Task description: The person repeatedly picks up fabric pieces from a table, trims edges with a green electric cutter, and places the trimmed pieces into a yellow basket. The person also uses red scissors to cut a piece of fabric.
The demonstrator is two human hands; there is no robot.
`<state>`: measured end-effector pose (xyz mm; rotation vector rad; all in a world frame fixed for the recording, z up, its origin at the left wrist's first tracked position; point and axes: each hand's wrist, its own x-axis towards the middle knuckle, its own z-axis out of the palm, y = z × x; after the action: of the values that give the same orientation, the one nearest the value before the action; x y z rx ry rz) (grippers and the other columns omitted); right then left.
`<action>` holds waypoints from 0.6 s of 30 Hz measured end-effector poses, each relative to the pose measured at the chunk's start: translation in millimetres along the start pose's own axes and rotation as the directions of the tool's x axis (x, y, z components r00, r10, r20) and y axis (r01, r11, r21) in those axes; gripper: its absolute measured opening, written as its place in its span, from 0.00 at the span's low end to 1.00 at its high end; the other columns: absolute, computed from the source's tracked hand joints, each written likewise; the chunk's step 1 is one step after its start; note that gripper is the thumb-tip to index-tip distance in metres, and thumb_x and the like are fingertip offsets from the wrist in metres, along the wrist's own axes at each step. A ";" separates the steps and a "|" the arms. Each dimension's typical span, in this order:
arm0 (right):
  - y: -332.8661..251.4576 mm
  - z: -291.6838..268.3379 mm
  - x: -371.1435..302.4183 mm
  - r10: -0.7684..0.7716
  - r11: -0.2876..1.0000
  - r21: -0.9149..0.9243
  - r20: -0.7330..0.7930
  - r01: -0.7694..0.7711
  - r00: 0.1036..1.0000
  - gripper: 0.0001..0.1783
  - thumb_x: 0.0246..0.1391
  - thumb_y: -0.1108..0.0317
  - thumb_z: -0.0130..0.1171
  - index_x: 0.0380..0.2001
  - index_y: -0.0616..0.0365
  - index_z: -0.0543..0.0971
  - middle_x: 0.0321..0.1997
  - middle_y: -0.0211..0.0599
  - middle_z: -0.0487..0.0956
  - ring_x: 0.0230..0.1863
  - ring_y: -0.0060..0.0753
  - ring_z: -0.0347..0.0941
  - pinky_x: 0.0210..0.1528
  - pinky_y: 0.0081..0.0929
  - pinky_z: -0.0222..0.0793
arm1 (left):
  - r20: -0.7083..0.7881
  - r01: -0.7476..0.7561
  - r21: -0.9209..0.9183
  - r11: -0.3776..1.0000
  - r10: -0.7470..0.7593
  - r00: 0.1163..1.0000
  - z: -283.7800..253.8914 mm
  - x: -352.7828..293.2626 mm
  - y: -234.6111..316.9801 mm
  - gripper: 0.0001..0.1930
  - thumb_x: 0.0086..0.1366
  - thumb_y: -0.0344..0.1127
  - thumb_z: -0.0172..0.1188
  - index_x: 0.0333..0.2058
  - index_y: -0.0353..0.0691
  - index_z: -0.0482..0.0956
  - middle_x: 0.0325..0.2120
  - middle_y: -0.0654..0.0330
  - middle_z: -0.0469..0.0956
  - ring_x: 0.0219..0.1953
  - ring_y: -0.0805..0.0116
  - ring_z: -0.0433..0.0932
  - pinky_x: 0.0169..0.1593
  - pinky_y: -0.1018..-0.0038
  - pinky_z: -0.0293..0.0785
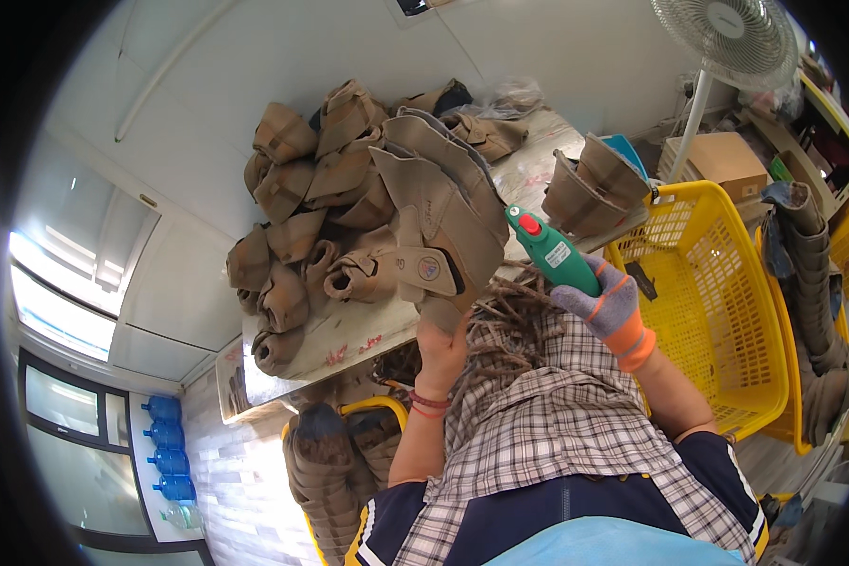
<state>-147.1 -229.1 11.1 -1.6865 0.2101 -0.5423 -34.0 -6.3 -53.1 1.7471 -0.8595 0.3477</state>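
My bare left hand [441, 351] is closed around the lower end of several nested tan boot uppers [434, 212], raised in front of the table. An embossed strap with a round badge shows on the nearest one. My right hand [611, 307], in a grey and orange glove, grips a green hand-held tool [555, 253] with a red button. Its tip is just right of the boot uppers, and I cannot tell whether it touches them. Brown ropy strands [514, 325] hang between my hands over a checked apron [538, 424].
A pile of rolled tan boot uppers [292, 203] covers the left of the table [349, 341]. More boot uppers [590, 189] stand at its right end. A yellow plastic basket [774, 387] is at my right, below a standing fan [726, 38]. Another basket [387, 404] sits under the table.
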 end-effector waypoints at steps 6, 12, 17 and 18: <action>-9.4 -3.7 1.5 0.087 0.994 0.066 0.003 -0.087 0.996 0.27 0.46 0.61 0.71 0.46 0.64 0.76 0.32 0.30 0.80 0.30 0.13 0.71 0.30 0.14 0.68 | 0.073 -0.248 0.367 0.896 0.238 0.968 13.4 -10.4 -6.5 0.11 0.57 0.20 0.55 0.40 0.33 0.78 0.39 0.47 0.76 0.41 0.46 0.74 0.45 0.56 0.70; -22.3 -7.8 4.0 0.178 0.974 0.145 -0.005 -0.175 0.984 0.24 0.47 0.62 0.70 0.43 0.64 0.76 0.30 0.28 0.79 0.27 0.13 0.70 0.27 0.13 0.66 | 0.130 -0.285 0.374 0.882 0.254 0.958 15.5 -18.2 -9.7 0.22 0.51 0.21 0.52 0.47 0.35 0.75 0.47 0.46 0.72 0.49 0.42 0.68 0.53 0.49 0.64; -18.9 -16.5 15.4 0.138 0.971 0.206 -0.071 -0.121 0.988 0.19 0.48 0.63 0.69 0.40 0.63 0.77 0.27 0.26 0.77 0.22 0.12 0.68 0.24 0.12 0.63 | 0.173 -0.347 0.346 0.872 0.304 0.937 11.7 -22.0 2.3 0.19 0.52 0.19 0.54 0.45 0.33 0.76 0.45 0.45 0.73 0.48 0.41 0.70 0.53 0.53 0.66; -16.6 -21.1 17.2 0.123 0.975 0.200 -0.102 -0.101 0.987 0.19 0.48 0.63 0.69 0.40 0.63 0.77 0.26 0.26 0.77 0.22 0.12 0.68 0.24 0.12 0.63 | 0.166 -0.354 0.326 0.877 0.316 0.934 10.9 -21.4 3.0 0.17 0.53 0.19 0.55 0.44 0.31 0.75 0.44 0.45 0.74 0.47 0.40 0.71 0.53 0.54 0.66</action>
<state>-144.7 -251.9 33.3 -1.4466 0.3232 -0.5561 -53.0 -8.7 -68.0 1.9549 -1.2464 0.6771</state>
